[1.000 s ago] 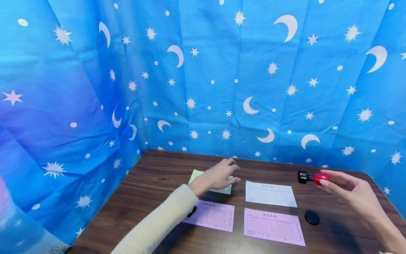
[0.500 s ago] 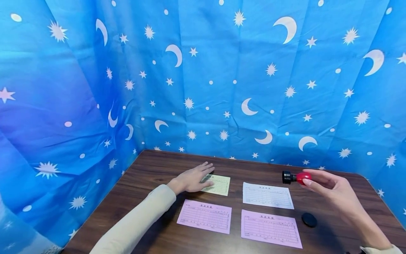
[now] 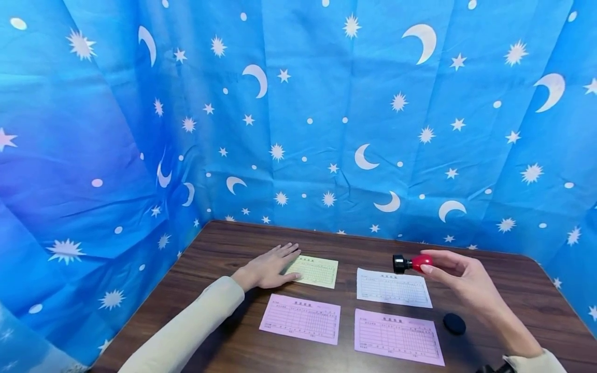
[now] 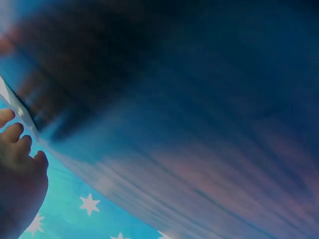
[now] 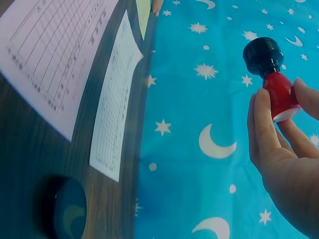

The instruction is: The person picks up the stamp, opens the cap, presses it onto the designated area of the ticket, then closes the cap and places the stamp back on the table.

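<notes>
With spread fingers, my left hand [image 3: 270, 268] rests on the left edge of a yellow printed form [image 3: 318, 271] at the back of the table, covering part of it. My right hand [image 3: 466, 274] pinches the red handle of a stamp [image 3: 415, 263] between thumb and fingers. Its black head points left, in the air by the back edge of a white form [image 3: 394, 288]. In the right wrist view the stamp [image 5: 279, 94] shows whole, its black end uncovered by the fingers. The left wrist view is dark and blurred, with the left hand's fingers [image 4: 22, 144] at its left edge.
Two pink forms lie nearer the front, one on the left [image 3: 300, 319] and one on the right [image 3: 398, 336]. A round black cap [image 3: 454, 324] lies right of the right pink form. Blue star-and-moon cloth [image 3: 326, 129] hangs behind the brown table [image 3: 224, 238].
The left hand has moved left and come down flat onto the yellow form's edge. Still holding the stamp, the right hand has moved left toward the white form.
</notes>
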{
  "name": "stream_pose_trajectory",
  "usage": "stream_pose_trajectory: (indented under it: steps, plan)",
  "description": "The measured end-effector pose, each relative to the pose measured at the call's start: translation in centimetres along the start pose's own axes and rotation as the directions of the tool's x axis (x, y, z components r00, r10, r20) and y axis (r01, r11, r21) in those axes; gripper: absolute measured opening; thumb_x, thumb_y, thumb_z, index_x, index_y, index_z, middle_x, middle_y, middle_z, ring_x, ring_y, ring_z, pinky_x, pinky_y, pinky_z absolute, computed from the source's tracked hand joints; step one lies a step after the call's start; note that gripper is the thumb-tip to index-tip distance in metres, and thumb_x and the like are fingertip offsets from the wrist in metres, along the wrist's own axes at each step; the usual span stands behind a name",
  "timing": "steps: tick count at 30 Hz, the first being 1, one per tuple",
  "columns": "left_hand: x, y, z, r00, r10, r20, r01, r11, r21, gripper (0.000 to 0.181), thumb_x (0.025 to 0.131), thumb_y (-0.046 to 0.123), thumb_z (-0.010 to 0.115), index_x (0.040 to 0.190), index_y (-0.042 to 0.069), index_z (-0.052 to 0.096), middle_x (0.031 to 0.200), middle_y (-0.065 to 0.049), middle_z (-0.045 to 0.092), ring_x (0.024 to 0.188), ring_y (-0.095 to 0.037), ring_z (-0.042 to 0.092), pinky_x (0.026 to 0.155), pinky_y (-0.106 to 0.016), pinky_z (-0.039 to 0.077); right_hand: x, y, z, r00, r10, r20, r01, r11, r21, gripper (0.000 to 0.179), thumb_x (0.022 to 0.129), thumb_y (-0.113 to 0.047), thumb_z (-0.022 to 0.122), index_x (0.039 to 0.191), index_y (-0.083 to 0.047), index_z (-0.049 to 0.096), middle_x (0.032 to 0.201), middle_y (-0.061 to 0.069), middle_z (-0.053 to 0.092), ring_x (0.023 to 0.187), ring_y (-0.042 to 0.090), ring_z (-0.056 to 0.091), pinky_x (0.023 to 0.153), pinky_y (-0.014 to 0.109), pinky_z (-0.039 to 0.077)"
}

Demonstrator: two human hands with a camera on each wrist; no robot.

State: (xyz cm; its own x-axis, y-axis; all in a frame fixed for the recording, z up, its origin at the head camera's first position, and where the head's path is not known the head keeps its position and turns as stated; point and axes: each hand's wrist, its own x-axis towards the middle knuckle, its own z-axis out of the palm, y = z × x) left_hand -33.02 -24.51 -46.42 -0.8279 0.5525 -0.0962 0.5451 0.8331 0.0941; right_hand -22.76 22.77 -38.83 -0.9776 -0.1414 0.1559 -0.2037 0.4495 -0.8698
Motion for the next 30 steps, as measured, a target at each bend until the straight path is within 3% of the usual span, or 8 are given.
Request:
stream_pose_trajectory:
  steps: [3, 8, 15, 26, 30]
  plan:
    - [-0.5, -0.4, 0.4, 1.000, -0.007, 0.013, 0.006, 1.000, 0.015, 0.087, 0.105, 0.073, 0.035, 0.169, 0.016, 0.021, 0.178, -0.006, 0.016, 0.166, -0.027, 0.015, 0.136, -0.050, 0.016, -0.1, 0.0, 0.6, 1.000, 0.018, 0.004, -0.018, 1.000, 0.007, 0.053, 0.100, -0.037, 0.073, 0.145, -0.010, 0.063, 0.125, 0.001, 0.077, 0.098, -0.001, 0.073, 0.068, 0.024, 0.058]
    - [-1.0, -0.6, 0.8, 0.998, -0.044, 0.046, 0.044, 0.999, 0.013, 0.090, 0.104, 0.075, 0.032, 0.171, 0.018, 0.012, 0.180, -0.004, 0.006, 0.167, -0.028, 0.007, 0.136, -0.052, 0.012, 0.1, -0.4, 1.4, 0.999, 0.031, 0.020, -0.031, 0.999, 0.008, 0.054, 0.101, -0.041, 0.072, 0.146, -0.014, 0.063, 0.138, 0.015, 0.070, 0.103, -0.003, 0.070, 0.077, 0.020, 0.058]
    - [-1.4, -0.7, 0.9, 0.993, -0.085, 0.081, 0.082, 0.996, 0.041, 0.095, 0.101, 0.081, 0.026, 0.171, 0.019, 0.006, 0.180, -0.001, 0.003, 0.168, -0.025, 0.007, 0.137, -0.050, 0.011, 0.9, -0.9, 2.5, 0.999, -0.018, 0.036, 0.018, 1.000, 0.018, 0.051, 0.100, -0.040, 0.073, 0.143, -0.014, 0.065, 0.137, 0.013, 0.071, 0.106, -0.005, 0.070, 0.089, 0.019, 0.058]
    - [-1.8, -1.1, 1.6, 0.998, -0.066, 0.021, 0.065, 0.996, 0.058, 0.093, 0.103, 0.079, 0.026, 0.171, 0.018, 0.009, 0.180, -0.003, 0.006, 0.168, -0.025, 0.007, 0.136, -0.051, 0.012, 2.0, -1.9, 4.3, 0.994, -0.096, 0.058, 0.093, 0.994, 0.056, 0.046, 0.101, -0.034, 0.072, 0.142, -0.012, 0.066, 0.137, 0.014, 0.071, 0.109, -0.002, 0.069, 0.091, 0.017, 0.057]
    - [-1.6, -0.8, 1.6, 0.999, -0.045, 0.008, 0.044, 0.997, 0.065, 0.093, 0.103, 0.078, 0.026, 0.171, 0.016, 0.010, 0.180, -0.004, 0.007, 0.168, -0.026, 0.007, 0.136, -0.051, 0.013, 2.6, -2.3, 5.3, 0.993, -0.098, 0.071, 0.091, 0.991, 0.098, 0.045, 0.101, -0.033, 0.072, 0.141, -0.012, 0.067, 0.131, 0.015, 0.072, 0.108, 0.007, 0.072, 0.091, 0.021, 0.058]
